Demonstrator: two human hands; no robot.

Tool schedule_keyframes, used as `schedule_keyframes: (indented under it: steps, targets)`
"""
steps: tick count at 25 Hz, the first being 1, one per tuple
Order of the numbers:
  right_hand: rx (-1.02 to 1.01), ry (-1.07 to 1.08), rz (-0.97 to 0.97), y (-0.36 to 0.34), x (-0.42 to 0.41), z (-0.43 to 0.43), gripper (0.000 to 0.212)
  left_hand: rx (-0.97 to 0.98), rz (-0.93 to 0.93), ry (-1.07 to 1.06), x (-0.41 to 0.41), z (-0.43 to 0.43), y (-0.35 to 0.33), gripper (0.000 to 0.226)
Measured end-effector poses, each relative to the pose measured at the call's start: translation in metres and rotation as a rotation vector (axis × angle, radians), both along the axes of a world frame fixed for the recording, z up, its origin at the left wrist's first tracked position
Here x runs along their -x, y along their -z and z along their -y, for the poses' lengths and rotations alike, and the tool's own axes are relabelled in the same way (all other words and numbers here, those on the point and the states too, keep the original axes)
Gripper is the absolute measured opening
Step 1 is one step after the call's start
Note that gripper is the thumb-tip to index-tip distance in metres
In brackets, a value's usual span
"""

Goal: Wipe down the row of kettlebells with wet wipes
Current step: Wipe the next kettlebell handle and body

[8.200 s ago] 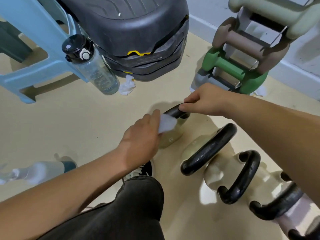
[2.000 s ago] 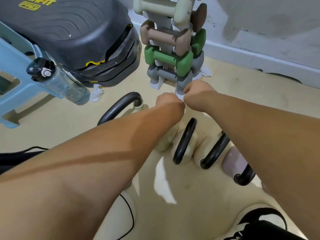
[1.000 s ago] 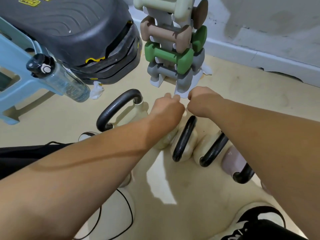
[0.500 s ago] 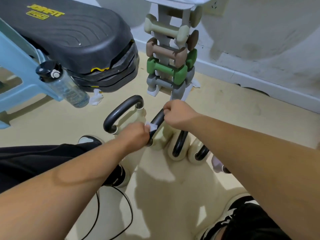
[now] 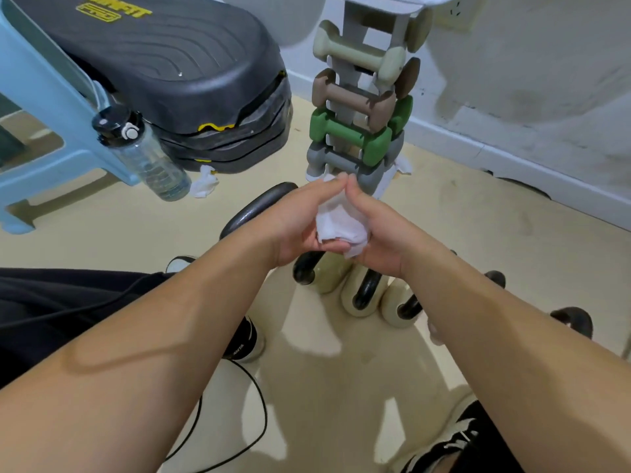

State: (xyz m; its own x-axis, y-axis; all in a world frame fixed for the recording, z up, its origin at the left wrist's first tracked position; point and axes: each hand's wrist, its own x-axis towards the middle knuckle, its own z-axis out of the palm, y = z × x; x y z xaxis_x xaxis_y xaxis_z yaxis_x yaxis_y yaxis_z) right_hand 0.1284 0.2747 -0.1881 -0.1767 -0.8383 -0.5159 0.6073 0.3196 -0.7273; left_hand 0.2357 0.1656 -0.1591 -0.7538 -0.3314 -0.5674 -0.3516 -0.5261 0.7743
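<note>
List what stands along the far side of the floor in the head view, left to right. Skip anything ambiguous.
blue stool → water bottle → crumpled white tissue → dumbbell rack

The wipe (image 5: 341,227) is white; the kettlebells (image 5: 329,273) are cream with black handles. The racked dumbbells (image 5: 348,131) run sage, brown, green, grey. The black step platform (image 5: 164,56) bears yellow lettering.

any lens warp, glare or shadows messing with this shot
Head view: wide-angle warp tilts the dumbbell rack and stretches the forearms; soft shadows and bright patches mottle the floor; the wipe between left hand and right hand is sharp, not blown out.
</note>
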Motion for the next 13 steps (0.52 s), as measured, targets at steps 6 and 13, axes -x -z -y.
schedule_keyframes:
  steps: [6,13]
  targets:
    - [-0.488,0.566,-0.461,0.004,0.038,0.012,0.036,0.776,0.400,0.015,-0.001,0.016,0.039,0.044]
    - [-0.529,0.366,-0.429,0.025,0.008,0.056,0.043,1.329,0.499,0.488,-0.005,-0.001,0.075,0.017]
